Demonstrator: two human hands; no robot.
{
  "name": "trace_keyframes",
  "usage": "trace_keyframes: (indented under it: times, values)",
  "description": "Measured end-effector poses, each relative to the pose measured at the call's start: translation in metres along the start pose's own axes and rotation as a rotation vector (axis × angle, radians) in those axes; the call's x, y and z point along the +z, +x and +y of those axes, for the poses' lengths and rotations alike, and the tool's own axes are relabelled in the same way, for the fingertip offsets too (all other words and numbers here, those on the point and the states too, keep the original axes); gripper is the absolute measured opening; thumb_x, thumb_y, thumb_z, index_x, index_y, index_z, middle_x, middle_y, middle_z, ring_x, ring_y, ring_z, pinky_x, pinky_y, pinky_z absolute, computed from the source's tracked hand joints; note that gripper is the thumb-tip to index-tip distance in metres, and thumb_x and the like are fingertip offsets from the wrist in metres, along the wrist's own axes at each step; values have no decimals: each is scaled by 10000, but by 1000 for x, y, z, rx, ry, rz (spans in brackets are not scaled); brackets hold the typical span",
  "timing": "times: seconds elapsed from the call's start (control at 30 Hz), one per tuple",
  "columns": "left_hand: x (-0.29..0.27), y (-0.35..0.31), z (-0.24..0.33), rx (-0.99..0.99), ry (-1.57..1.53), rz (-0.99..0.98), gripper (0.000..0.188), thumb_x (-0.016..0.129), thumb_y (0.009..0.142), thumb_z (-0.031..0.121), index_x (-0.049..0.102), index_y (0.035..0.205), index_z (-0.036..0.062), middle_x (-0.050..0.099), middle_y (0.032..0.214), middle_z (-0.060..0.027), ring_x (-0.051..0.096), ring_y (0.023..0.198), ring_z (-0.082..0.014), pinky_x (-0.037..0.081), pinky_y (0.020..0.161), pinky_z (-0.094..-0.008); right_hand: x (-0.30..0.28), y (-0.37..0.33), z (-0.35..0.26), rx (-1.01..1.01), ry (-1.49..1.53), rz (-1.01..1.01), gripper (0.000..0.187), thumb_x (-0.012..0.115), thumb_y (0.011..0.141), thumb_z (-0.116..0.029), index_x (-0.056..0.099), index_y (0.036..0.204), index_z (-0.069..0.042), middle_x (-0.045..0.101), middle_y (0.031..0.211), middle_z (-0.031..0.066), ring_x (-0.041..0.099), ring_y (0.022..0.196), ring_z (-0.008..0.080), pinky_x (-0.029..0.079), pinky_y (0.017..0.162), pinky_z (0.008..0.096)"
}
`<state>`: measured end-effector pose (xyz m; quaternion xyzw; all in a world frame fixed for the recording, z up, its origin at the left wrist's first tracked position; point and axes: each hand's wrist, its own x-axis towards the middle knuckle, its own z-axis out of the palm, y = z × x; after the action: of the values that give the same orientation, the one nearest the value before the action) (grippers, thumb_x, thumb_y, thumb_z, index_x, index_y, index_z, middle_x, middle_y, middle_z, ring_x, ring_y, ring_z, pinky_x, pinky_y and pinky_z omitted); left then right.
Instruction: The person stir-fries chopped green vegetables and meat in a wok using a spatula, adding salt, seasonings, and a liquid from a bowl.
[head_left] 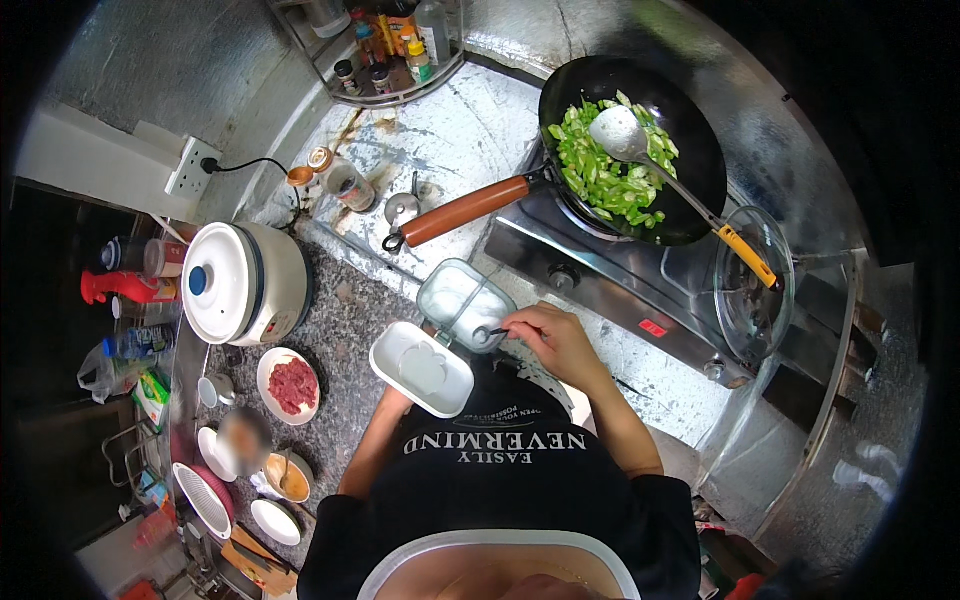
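Note:
In front of my chest is a seasoning box with clear walls, two compartments and white grains inside. Its white lid hangs open toward me. My left hand is behind the lid, holding the box from below; its fingers are mostly hidden. Between the fingertips of my right hand is the dark handle of a small spoon, whose bowl is in the right compartment. Beyond the box, a black wok on the gas stove contains cut green peppers and a metal spatula with a yellow handle.
The wok's brown handle reaches toward the box. A glass lid leans right of the stove. To the left are a cream electric cooker, a plate of raw meat, several bowls and an uncapped seasoning jar. A bottle rack stands behind.

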<state>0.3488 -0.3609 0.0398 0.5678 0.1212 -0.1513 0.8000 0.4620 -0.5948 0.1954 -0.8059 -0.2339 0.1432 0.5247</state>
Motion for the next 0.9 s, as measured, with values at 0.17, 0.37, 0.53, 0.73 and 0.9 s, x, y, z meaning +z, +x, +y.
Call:
trace_keyframes:
  times: [0.17, 0.37, 0.53, 0.73, 0.9]
  values:
    - [9, 5, 23, 2, 380, 6, 461, 464, 856, 133, 315, 1280, 28, 460, 1132, -70, 459, 973, -143, 414, 822, -292, -17, -6, 1, 130, 138, 83, 117, 518, 813, -61, 599, 858, 9, 606, 765, 70, 571, 678, 132, 431, 606, 225]
    - [2, 22, 7, 36, 154, -32, 470, 453, 862, 139, 294, 1290, 28, 431, 1176, -70, 446, 1003, -150, 393, 849, -294, -45, -8, -1, 193, 353, 267, 133, 483, 837, -45, 594, 850, 27, 586, 718, 50, 540, 657, 91, 427, 610, 202]
    - [0, 30, 4, -6, 34, -107, 455, 434, 877, 157, 294, 1291, 31, 439, 1155, -64, 450, 990, -144, 400, 835, -280, -109, 10, 1, -48, 396, 644, 158, 467, 868, -108, 564, 843, 14, 560, 701, 31, 490, 613, 68, 397, 600, 189]
    - [-2, 34, 9, 147, 621, -85, 429, 457, 862, 145, 352, 1261, 26, 472, 1121, -81, 457, 996, -163, 389, 846, -298, -147, 19, 29, -42, 220, 825, 190, 461, 882, -139, 571, 902, 16, 587, 753, 36, 512, 647, 60, 425, 616, 184]
    - [20, 24, 58, -47, 243, -22, 439, 476, 846, 150, 360, 1250, 23, 489, 1082, -86, 469, 969, -176, 395, 836, -310, -167, 16, 33, -72, 220, 867, 196, 468, 881, -159, 574, 904, 4, 586, 752, 27, 504, 641, 53, 421, 611, 182]
